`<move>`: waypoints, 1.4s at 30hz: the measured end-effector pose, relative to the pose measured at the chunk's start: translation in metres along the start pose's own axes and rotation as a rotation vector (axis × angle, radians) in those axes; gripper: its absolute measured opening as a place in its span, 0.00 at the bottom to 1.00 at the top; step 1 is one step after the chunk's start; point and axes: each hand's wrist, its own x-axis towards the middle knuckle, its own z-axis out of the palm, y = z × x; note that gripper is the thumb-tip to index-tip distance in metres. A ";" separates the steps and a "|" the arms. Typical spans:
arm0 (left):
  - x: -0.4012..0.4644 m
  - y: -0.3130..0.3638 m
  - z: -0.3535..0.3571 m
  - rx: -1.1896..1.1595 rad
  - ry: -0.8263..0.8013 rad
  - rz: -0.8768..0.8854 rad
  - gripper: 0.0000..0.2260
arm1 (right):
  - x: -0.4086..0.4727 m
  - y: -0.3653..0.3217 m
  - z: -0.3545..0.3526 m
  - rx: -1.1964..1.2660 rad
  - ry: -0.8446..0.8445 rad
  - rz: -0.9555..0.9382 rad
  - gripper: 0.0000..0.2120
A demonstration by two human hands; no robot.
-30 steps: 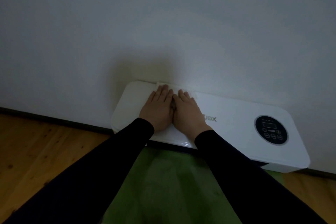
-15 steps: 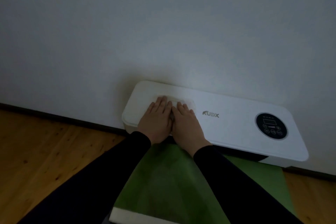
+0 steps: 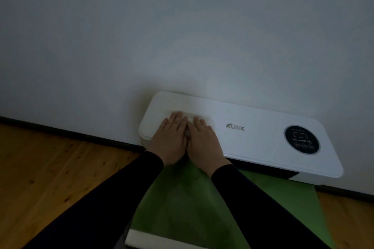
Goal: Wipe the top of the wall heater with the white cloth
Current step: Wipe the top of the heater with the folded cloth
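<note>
The room is dim, and most of the white cloth is hidden under my hands; only its far edge shows past my fingertips. My left hand and right hand lie flat side by side, touching, fingers straight, pressing the cloth onto the left part of the wall heater. My black sleeves are cut off at the bottom edge.
</note>
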 end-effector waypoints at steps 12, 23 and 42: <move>0.028 -0.010 0.001 0.008 -0.008 0.004 0.36 | 0.028 0.008 -0.004 -0.010 -0.051 0.002 0.31; 0.068 -0.023 -0.006 -0.001 0.010 0.012 0.29 | 0.068 0.016 -0.004 0.007 -0.023 0.038 0.28; 0.079 -0.036 -0.012 -0.014 0.009 0.004 0.27 | 0.087 0.008 -0.006 -0.008 -0.014 0.051 0.29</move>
